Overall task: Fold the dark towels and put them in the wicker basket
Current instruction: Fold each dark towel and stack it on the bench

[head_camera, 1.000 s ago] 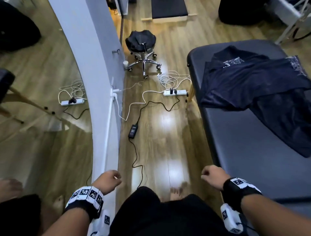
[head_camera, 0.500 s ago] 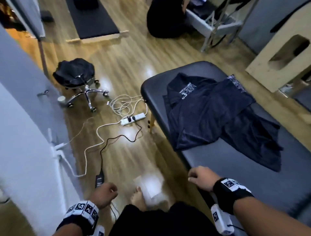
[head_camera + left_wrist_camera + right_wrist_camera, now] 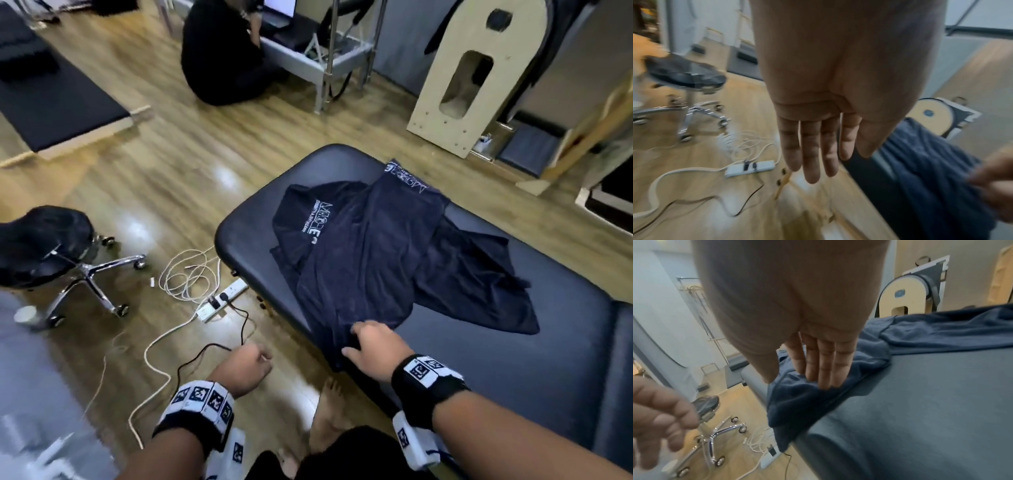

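Several dark navy towels (image 3: 363, 260) lie crumpled and overlapping on a black padded table (image 3: 513, 359), some with white lettering. My right hand (image 3: 370, 342) rests on the near corner of the top towel where it hangs over the table's edge. In the right wrist view its straight fingers (image 3: 822, 363) press on the towel (image 3: 803, 402). My left hand (image 3: 246, 366) hovers over the floor just left of the table, holding nothing. In the left wrist view its fingers (image 3: 813, 151) are straight, with the towel (image 3: 931, 162) to their right. No wicker basket is in view.
A wheeled stool (image 3: 44, 246) stands to the left. A power strip (image 3: 222, 298) and loose cords lie on the wooden floor by the table's corner. A person (image 3: 222, 58) sits on the floor at the back. Wooden arched equipment (image 3: 472, 75) stands at back right.
My view has swung right toward the table. My right hand has gone forward from beside the table onto the top towel's near corner. My left hand has come up closer to the table.
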A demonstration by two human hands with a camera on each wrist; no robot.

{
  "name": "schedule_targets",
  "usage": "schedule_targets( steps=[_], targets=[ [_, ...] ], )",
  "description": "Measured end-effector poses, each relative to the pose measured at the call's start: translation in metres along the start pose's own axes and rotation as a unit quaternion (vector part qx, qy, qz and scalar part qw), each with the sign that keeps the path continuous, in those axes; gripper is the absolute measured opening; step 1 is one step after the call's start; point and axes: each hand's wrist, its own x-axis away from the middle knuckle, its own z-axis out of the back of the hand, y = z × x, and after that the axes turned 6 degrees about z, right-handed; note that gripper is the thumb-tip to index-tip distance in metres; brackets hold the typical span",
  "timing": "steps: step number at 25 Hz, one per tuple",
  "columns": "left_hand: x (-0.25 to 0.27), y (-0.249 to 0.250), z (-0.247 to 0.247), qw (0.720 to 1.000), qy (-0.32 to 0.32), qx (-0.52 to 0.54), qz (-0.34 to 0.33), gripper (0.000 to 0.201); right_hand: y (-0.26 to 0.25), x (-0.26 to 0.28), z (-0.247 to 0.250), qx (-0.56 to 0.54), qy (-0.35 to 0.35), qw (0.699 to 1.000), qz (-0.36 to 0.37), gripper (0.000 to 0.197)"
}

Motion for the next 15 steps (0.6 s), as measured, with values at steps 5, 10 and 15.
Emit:
schedule_targets(
  steps=[5, 10, 15],
  targets=[
    [-0.013, 0.034, 0.057, 0.998, 0.027, 0.004, -0.049, 0.010, -0.021, -0.060, 0.005, 0.007, -0.034, 0.999, -0.036, 0.039],
    [-0.013, 0.048, 0.091, 0.994, 0.082, 0.005, -0.073, 0.007, 0.002, -0.077, 0.020, -0.148, 0.027, 0.989, 0.003, 0.017],
    [-0.035, 0.105, 0.087, 0.971, 0.056, -0.039, -0.229, 0.059, -0.005, -0.048, 0.045, -0.174, 0.099, 0.978, 0.060, 0.035]
  ],
)
